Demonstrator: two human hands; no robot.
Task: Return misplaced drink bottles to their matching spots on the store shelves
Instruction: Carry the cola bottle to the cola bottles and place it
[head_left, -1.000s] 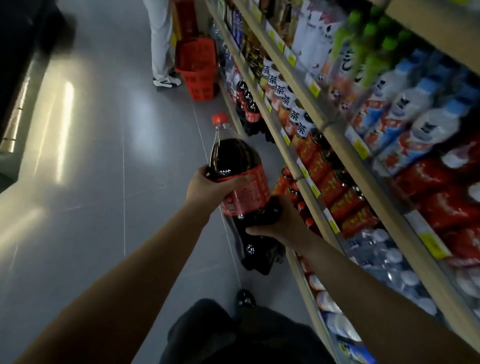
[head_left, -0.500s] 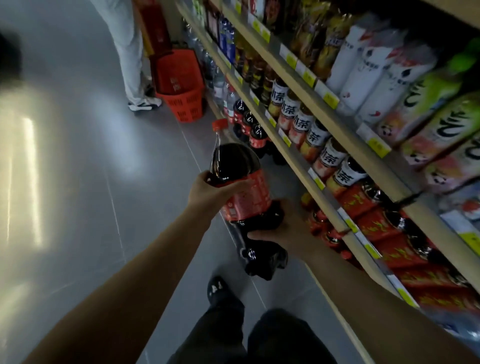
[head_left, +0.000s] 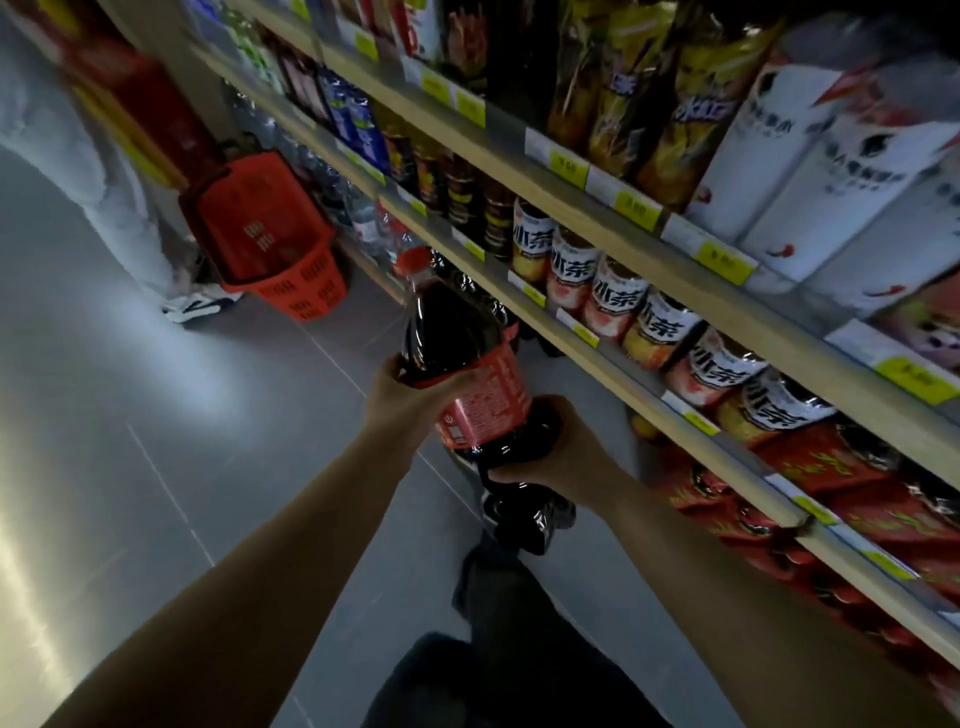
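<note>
A large cola bottle with a red cap and red label is tilted in front of me, cap pointing up and away. My left hand grips its upper body at the label's top edge. My right hand grips the dark lower part, below the label. The bottle hangs over the aisle floor, left of the wooden shelves. More dark cola bottles stand on the bottom shelf just beyond it.
Tea bottles with white labels and red-labelled bottles fill the shelves on the right. A red shopping basket stands on the floor ahead, beside a person in white trousers. My dark-trousered legs are below.
I have moved forward along the aisle; the basket and the cola bottles on the bottom shelf are nearer. Both hands keep the same hold on the bottle.
</note>
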